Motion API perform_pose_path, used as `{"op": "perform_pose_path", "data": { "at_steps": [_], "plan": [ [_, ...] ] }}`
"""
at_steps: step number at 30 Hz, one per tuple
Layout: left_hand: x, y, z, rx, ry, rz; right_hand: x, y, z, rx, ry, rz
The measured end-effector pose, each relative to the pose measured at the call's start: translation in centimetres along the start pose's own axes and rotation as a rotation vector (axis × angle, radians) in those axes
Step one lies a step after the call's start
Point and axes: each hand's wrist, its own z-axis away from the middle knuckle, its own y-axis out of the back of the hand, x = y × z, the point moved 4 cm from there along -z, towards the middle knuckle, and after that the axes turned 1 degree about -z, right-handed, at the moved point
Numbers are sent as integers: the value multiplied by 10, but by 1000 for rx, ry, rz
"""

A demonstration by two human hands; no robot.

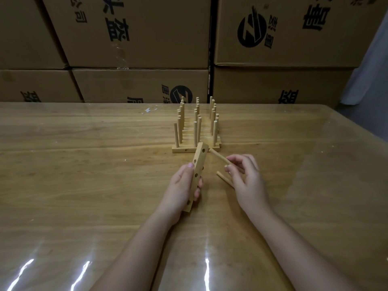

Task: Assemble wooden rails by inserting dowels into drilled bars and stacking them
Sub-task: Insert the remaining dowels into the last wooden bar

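Stacked cartons point(134, 32) with dark print wall off the far side of a wooden table point(84, 164) under a glossy clear sheet. Near the far middle of the table stand the finished rails point(196, 133), flat bars packed one behind another with upright dowels in three rows. Just in front of them, the left hand point(182, 185) is closed around a drilled bar point(196, 175), held off the table, tilted, its far end close to the front rail. The right hand point(245, 177) pinches a dowel point(219, 159) between thumb and fingertips, its far tip at the bar's upper end. A second dowel point(224, 178) pokes out beneath that hand; whether it is held or lying on the table is unclear.
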Motion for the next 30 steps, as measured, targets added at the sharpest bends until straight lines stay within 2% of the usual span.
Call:
{"op": "perform_pose_path", "data": {
  "at_steps": [3, 9, 20, 30],
  "plan": [
    [0, -2, 0, -23, -5, -14, -4, -2, 3, -17, 74, 111],
    [1, -5, 0, -30, -7, -13, -11, 4, 3, 63, 196, 252],
    [0, -9, 1, -29, -17, -74, -21, 12, 4, 136, 233, 299],
    [-1, -11, 1, 8, -103, -256, -28, 15, 6, 190, 280, 395]
  ]
}}
